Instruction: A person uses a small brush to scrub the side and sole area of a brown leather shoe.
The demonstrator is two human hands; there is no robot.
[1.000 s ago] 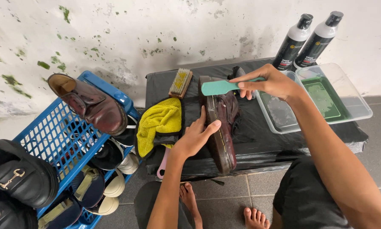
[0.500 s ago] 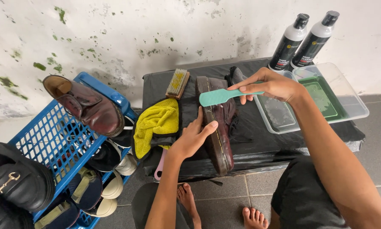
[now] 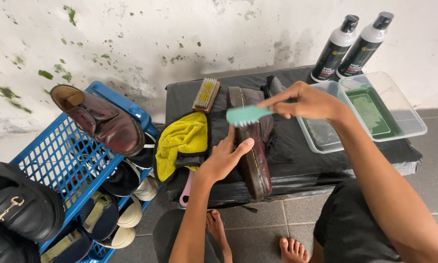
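from the head view, the person sits at a low bench (image 3: 355, 156) wrapped in black plastic, bare feet on the grey tile floor (image 3: 262, 229) below. the left hand (image 3: 223, 158) rests flat against the side of a dark brown shoe (image 3: 253, 146) that lies on its side on the bench, sole edge up, toe pointing toward six o'clock; its grip is loose, fingers spread along the leather rather than wrapped around it. the right hand (image 3: 309, 102) has its grip closed on the handle of a teal brush (image 3: 245, 115), whose head sits over the upper part of the shoe; i cannot tell whether the bristles touch the leather. at nine o'clock from the shoe, just beside it, lies a crumpled yellow cloth (image 3: 182, 141), with a pink handle (image 3: 185, 187) sticking out under it toward the bench edge. at eleven o'clock from the shoe is a wooden brush (image 3: 206, 95), bristles up. at three o'clock stand two clear plastic trays (image 3: 414, 126), the farther one holding a green insert, and behind them, at one o'clock, two black and white bottles (image 3: 348, 46) against the stained wall. far off at nine o'clock is a blue plastic basket (image 3: 53, 160) of shoes, with a matching brown shoe (image 3: 99, 119) resting on its rim and black loafers (image 3: 19, 207) at its near corner.
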